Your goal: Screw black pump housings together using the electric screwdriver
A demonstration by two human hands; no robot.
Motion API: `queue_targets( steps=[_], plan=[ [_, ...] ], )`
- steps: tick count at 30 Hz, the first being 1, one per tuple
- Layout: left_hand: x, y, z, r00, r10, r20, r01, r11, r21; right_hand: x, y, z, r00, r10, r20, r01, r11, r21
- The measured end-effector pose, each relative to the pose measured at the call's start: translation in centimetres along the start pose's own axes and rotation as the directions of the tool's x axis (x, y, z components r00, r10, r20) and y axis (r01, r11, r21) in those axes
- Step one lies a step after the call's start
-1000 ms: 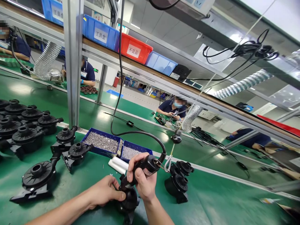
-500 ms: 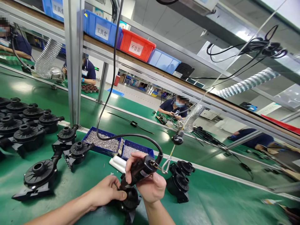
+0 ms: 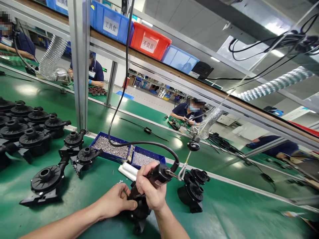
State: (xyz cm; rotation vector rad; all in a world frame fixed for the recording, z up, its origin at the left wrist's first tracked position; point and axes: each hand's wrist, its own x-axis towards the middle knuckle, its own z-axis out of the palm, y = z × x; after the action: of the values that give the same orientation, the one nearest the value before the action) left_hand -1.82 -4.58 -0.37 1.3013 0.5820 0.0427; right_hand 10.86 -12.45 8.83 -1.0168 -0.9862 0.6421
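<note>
My right hand (image 3: 155, 192) is wrapped round a black electric screwdriver (image 3: 159, 175), which slants down to the left. Its black cable loops up from the top end, and a metal hook on a cord meets it there. Below it, a black pump (image 3: 141, 212) rests on the green bench, partly covered by my hands. Thumb and fingers of my left hand (image 3: 115, 200) grip this pump at its left side. The screwdriver's tip is hidden behind the left hand and the pump, so contact with a screw cannot be seen.
Several black pumps (image 3: 46, 181) stand to the left; a small cluster of pumps (image 3: 191, 192) is at right. Behind my hands lie blue trays of screws (image 3: 109, 148) and a white roll (image 3: 128, 171). A metal post (image 3: 79, 66) and shelf bins (image 3: 149, 41) rise beyond. Co-workers (image 3: 186, 111) sit across.
My right hand's fingers and thumb have closed more tightly round the screwdriver. My left hand stays on the pump. The whole view has shifted slightly.
</note>
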Motion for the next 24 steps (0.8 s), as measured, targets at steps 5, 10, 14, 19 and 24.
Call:
queue_targets(
  steps=[5,10,14,19,24],
  plan=[
    [0.5,-0.5,0.0,1.000,0.026,0.012,-0.025,0.999,-0.022,-0.1,-0.2,-0.5,0.997,-0.031,0.072,0.032,0.999,-0.010],
    [0.8,-0.3,0.2,0.997,0.035,0.064,-0.034,0.999,-0.020,-0.1,-0.1,-0.9,0.995,-0.074,0.061,0.074,0.997,0.004],
    [0.4,-0.2,0.6,0.998,0.030,0.053,-0.032,0.998,0.046,0.2,-0.3,-1.2,0.998,-0.059,0.002,0.059,0.997,-0.040],
    [-0.6,0.0,1.3,0.999,0.048,0.008,-0.049,0.994,0.093,0.4,-1.9,-2.0,0.990,-0.117,-0.073,0.114,0.992,-0.050],
    [-1.1,0.3,1.5,0.998,0.062,-0.020,-0.059,0.988,0.145,-0.7,-3.0,-1.9,0.982,-0.171,-0.080,0.179,0.977,0.118]
  ],
)
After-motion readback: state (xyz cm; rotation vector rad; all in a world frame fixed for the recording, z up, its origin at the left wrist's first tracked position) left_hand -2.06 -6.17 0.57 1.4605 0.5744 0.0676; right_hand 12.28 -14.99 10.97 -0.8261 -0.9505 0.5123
